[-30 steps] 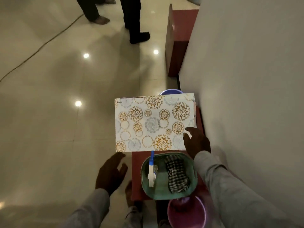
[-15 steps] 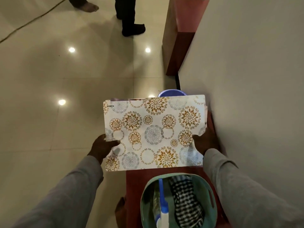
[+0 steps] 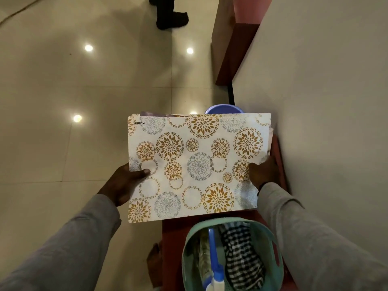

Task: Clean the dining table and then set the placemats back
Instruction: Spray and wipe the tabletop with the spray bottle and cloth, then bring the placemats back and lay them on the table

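Head view is showing both hands gripping a stack of placemats over a red stool next to a pale wall. Left hand is closing on the left edge, thumb on top and fingers under. Right hand is closing on the right edge, thumb side on top, remaining fingers hidden below. Top mat is white with gold and grey floral circles, and edges of other mats are peeking out at the far side and the right edge, so more than one is being held; cannot tell how many. Stack is lying roughly flat, and I cannot tell whether it is lifted clear or resting on what is below. Teal basket is sitting on the stool just below the mats, holding a spray bottle with a blue top and a checked cloth. Blue round thing is poking out behind the far edge of the mats, identity unclear. Another person's dark foot is standing on the tiled floor far off. Dining table is not in view, so wiping cannot be checked. Judging by cloth and spray parked in the basket while the mats are in both hands, cleaning is probably done and the person is collecting the mats to lay them back. Left to do, as a guess: carrying them to the table and placing each one.
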